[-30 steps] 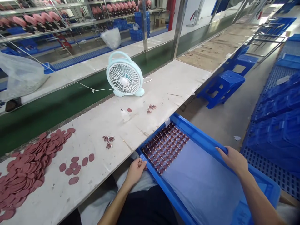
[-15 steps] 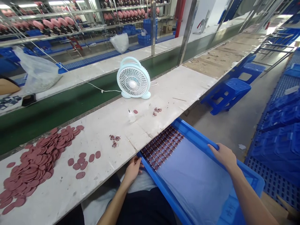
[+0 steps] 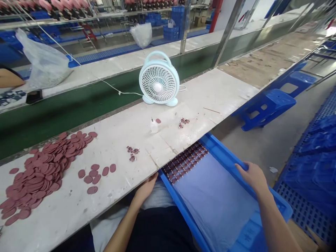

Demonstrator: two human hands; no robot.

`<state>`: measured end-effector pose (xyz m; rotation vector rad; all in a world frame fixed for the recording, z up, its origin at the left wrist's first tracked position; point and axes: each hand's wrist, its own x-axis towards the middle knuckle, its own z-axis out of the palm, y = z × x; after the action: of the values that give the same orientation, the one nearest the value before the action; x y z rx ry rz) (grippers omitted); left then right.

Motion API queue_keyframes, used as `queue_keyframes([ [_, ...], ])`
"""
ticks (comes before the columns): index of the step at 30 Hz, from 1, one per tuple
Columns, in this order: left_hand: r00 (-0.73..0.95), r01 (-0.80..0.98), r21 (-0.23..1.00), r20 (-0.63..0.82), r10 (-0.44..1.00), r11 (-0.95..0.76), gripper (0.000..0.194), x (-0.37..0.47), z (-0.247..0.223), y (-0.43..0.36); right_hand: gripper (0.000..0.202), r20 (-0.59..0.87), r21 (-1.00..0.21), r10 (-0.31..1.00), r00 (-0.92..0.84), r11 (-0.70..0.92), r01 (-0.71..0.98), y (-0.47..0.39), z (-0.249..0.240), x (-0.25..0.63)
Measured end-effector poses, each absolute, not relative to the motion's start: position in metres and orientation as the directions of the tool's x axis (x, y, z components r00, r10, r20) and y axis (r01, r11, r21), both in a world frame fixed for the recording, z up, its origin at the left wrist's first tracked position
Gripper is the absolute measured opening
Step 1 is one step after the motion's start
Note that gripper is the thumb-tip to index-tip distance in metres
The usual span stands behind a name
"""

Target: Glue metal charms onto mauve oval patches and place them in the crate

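A blue plastic tray [image 3: 223, 154] sits at an angle, its far end tucked beneath the worktable's front edge. My right hand [image 3: 252, 177] is closed over the tray's right rim. At the left rim is my left hand [image 3: 147, 187], its fingertips partly hidden under the table edge. Rows of small dark red pieces with pale bits between them [image 3: 186, 161] lie at the tray's far end, on a translucent sheet [image 3: 210, 192] that covers the tray floor.
On the white worktable [image 3: 118, 189] are a heap of dark red oval discs [image 3: 42, 171], small metallic-red pieces [image 3: 133, 150], a small white bottle [image 3: 154, 126] and a light blue fan [image 3: 159, 84]. Blue stools [image 3: 273, 105] stand right; a co-worker's arm [image 3: 10, 77] shows far left.
The tray has slid a little farther under the table, and fewer of the rows show. My left fingers have gone partly beneath the table edge. The view has tilted down and shifted.
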<state>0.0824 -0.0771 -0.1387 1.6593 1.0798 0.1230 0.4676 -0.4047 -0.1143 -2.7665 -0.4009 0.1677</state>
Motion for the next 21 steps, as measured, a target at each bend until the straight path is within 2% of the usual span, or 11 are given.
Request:
queue_keyframes([
  [3,0.606,0.547,0.837,-0.422,0.674,0.033,0.036,0.054,-0.118,-0.089,0.055,0.070,-0.454,0.287,0.955,-0.844,0.286,-0.384,-0.091,0.443],
  [5,0.610,0.531,0.845,-0.426,0.668,0.054,0.038,0.032,-0.101,-0.099,0.054,0.079,-0.548,0.328,0.941,-0.774,0.316,-0.363,-0.078,0.414],
  [11,0.529,0.503,0.847,-0.459,0.714,0.172,0.033,-0.025,-0.044,-0.120,0.033,-0.008,-0.789,0.685,0.728,-0.452,0.416,-0.280,-0.051,0.291],
  [13,0.481,0.488,0.856,-0.426,0.767,0.170,0.030,-0.036,-0.028,-0.115,0.030,-0.025,-0.877,0.751,0.660,-0.334,0.346,-0.253,-0.044,0.261],
  [15,0.446,0.495,0.866,-0.327,0.833,0.075,0.025,-0.045,-0.016,-0.099,0.029,-0.082,-0.965,0.755,0.651,-0.223,0.136,-0.224,-0.039,0.245],
  [17,0.430,0.531,0.844,-0.190,0.883,-0.076,0.021,-0.051,-0.009,-0.074,0.030,-0.168,-0.985,0.739,0.652,-0.152,-0.081,-0.192,-0.034,0.241],
  [21,0.455,0.620,0.701,0.046,0.889,-0.354,0.020,-0.051,0.000,-0.012,0.033,-0.188,-0.982,0.668,0.720,-0.126,-0.140,-0.121,-0.022,0.258],
])
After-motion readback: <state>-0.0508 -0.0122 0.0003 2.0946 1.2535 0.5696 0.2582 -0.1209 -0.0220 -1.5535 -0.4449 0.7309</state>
